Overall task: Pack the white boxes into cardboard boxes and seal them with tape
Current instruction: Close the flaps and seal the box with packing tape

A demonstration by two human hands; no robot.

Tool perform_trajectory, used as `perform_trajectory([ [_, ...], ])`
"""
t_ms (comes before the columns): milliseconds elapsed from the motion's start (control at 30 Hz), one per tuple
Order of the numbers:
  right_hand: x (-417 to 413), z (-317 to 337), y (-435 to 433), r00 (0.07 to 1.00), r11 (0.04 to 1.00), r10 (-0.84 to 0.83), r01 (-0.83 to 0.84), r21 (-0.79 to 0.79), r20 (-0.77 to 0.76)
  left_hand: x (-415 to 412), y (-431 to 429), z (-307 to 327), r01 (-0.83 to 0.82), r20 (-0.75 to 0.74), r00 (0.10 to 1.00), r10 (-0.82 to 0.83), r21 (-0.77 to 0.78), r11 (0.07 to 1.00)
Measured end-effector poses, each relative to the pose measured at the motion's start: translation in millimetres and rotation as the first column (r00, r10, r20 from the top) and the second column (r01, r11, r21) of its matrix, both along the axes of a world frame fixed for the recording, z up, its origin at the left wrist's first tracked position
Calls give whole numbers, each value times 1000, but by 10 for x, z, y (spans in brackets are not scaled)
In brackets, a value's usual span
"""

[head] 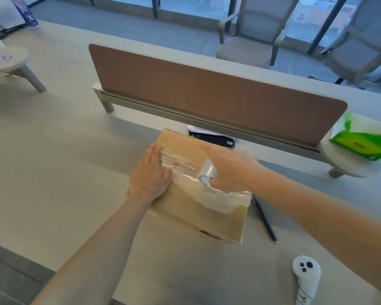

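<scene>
White controller nearest on tabletop; left hand flat on cardboard box, right hand gripping tape roll; risks wrinkled tape if pulled crooked.

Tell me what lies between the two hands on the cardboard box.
In the head view, a shiny strip of clear tape runs across the box top, from under the left hand to the roll in the right hand.

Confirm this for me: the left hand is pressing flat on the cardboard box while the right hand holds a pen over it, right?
Not quite. The left hand is pressing flat on the box, but the right hand holds a roll of tape, not a pen. The head view shows it; the pen lies on the desk beside the box.
</scene>
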State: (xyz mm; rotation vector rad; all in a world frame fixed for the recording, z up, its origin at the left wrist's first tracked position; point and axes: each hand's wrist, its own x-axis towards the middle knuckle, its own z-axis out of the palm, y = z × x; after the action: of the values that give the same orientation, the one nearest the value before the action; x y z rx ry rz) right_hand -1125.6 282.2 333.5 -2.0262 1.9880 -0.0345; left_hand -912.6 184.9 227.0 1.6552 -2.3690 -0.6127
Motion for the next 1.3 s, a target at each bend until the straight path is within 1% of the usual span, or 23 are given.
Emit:
perform_trajectory([
  [67, -270, 22, 286, 999, 999, -32, 32, -1, -18, -26, 14, 13, -13, 34, 999, 12, 11, 1000],
  [267, -810, -2, 927, 989, 990, -141, 141, 2, 48, -70, 33, 32, -24, 146, 989, 21, 18, 1000],
  [367, -812, -110, 1125, 960, 980, -196, 199, 5, 199, -85, 42, 36, -19, 170, 985, 16, 14, 1000],
  [400, -793, -149, 1169, 953, 979, -201, 205, 4, 226, -96, 51, 38, -15, 190, 982, 13, 10, 1000],
  [467, -771, -231, 1233, 950, 973, -224, 230, -4, 217, -114, 59, 36, -9, 224, 975, 11, -11, 1000],
  [600, -788, -403, 1293, 946, 957, -275, 287, -49, 171, -126, 60, 24, -4, 237, 971, 10, -29, 1000],
  [667, -784, -456, 1300, 928, 943, -309, 327, -60, 207, -141, 66, 15, 1, 249, 969, 6, -28, 1000],
  [700, -781, -483, 1304, 909, 932, -332, 358, -63, 251, -148, 67, 14, 4, 246, 969, 4, -29, 1000],
  [800, -770, -550, 1323, 827, 880, -401, 467, -85, 393, -150, 55, -1, 16, 210, 978, -10, -31, 999],
  [933, -673, -644, 1391, 771, 814, -444, 560, -155, 457, -149, 44, -33, 37, 201, 979, -29, -34, 999],
  [1100, -558, -749, 1361, 646, 680, -512, 708, -193, 566, -162, 47, -45, 48, 235, 971, -43, -16, 999],
  [1167, -519, -780, 1354, 590, 619, -552, 763, -184, 589, -153, 19, -10, 65, 241, 968, -74, 48, 997],
  [1233, -477, -812, 1361, 548, 567, -576, 802, -186, 607, -118, -85, 42, 120, 182, 972, -148, 161, 980],
  [1267, -456, -828, 1359, 532, 547, -580, 815, -189, 617, -100, -165, 102, 154, 99, 979, -178, 211, 965],
  [1300, -447, -854, 1353, 517, 528, -583, 828, -191, 627, -91, -254, 184, 176, -21, 984, -176, 238, 955],
])
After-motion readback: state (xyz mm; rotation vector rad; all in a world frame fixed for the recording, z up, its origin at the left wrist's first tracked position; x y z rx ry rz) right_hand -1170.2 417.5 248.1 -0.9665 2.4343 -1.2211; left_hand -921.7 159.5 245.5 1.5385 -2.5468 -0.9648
